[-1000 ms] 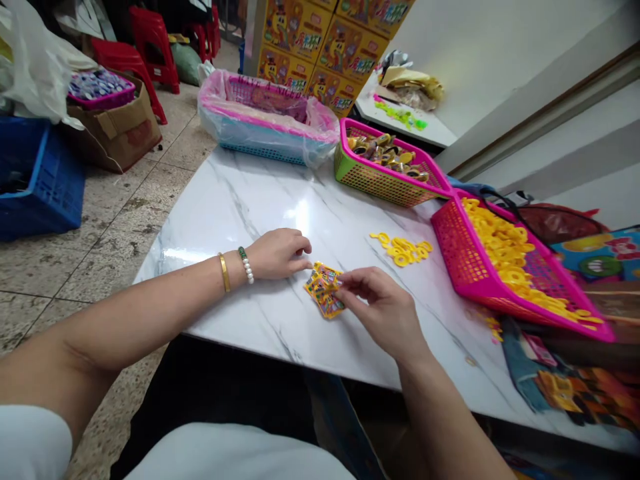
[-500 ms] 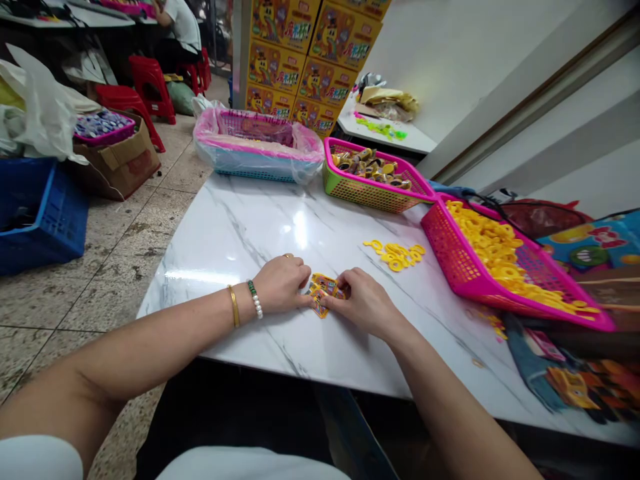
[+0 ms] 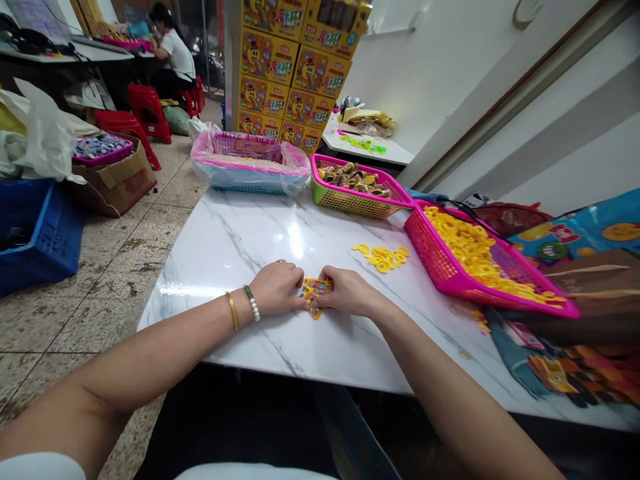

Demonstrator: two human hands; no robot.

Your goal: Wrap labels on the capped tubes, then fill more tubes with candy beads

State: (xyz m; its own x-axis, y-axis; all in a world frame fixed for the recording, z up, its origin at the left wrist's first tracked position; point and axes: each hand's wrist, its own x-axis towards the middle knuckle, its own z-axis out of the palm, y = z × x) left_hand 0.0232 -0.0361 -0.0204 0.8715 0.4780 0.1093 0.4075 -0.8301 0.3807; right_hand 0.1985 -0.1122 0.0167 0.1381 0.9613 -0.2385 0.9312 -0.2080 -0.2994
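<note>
Several small printed yellow labels with cartoon pictures lie in a loose cluster on the white marble-patterned table. My left hand, with bracelets at its wrist, is closed and pinches the cluster's left edge between thumb and fingers. From the other side my right hand grips the right edge, thumb low and fingertips above. Whether these are paper cards or stickers I cannot tell. A small heap of yellow plastic rings lies beyond my right hand.
A pink basket of yellow rings stands at the right. Behind are a pink-green basket of small capped items and a plastic-lined basket. Stacked yellow cartons rise beyond. A person sits far left.
The camera view has shifted slightly. My right hand has turned and drawn closer to my left, its fingertips now on the labels' upper right edge. The labels are gathered a little tighter.
</note>
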